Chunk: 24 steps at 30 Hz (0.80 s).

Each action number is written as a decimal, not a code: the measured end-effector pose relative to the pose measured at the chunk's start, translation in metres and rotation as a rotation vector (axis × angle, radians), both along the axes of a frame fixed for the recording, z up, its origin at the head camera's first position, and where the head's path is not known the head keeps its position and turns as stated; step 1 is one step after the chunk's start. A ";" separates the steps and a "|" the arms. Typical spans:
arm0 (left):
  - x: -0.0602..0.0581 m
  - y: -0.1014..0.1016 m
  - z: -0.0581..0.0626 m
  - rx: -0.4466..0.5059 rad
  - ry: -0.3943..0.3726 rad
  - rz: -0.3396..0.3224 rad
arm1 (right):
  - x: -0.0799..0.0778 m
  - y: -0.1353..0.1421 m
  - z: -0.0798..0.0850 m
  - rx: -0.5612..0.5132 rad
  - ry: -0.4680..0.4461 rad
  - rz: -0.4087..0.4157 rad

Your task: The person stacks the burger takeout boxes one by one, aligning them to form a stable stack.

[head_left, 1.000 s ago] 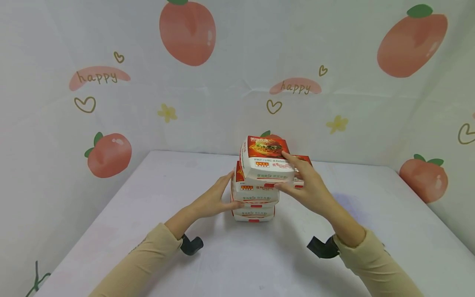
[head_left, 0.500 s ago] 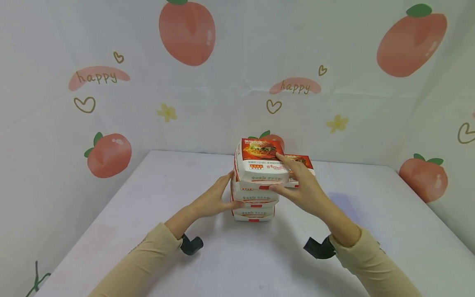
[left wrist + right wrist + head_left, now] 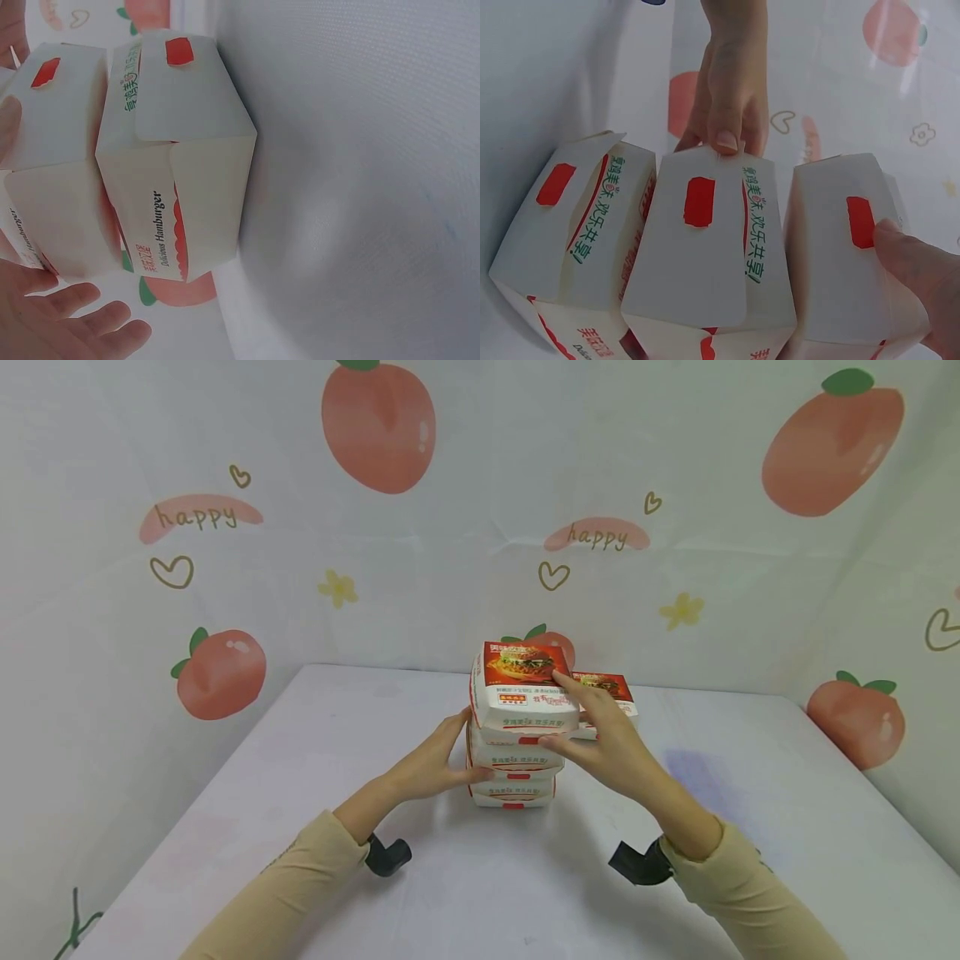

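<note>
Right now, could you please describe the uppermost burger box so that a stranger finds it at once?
On the pale table, two white boxes stand stacked, the left hand holding one. Directly above them is the uppermost box, its red burger picture facing up. Unlike its neighbours, it is held by the right hand.

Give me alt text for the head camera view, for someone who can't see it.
A right hand holds a red-and-white burger box over two stacked boxes, with the left hand against their left side. Another box sits behind, to the right, on a white table.
</note>
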<state>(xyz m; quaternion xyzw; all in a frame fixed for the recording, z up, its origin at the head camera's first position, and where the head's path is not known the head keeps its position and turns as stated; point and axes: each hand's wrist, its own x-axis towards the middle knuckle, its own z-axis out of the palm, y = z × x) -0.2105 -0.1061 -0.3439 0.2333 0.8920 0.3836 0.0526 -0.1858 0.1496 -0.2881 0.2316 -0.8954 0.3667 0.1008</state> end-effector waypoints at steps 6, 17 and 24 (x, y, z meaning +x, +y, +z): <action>-0.001 -0.001 -0.002 0.009 0.018 -0.014 | 0.001 -0.002 0.000 0.022 0.001 -0.012; -0.003 0.000 -0.003 0.016 0.038 -0.024 | 0.002 -0.005 0.000 0.061 0.031 -0.033; -0.003 0.000 -0.003 0.026 0.036 -0.023 | 0.001 -0.006 0.000 0.069 0.029 -0.047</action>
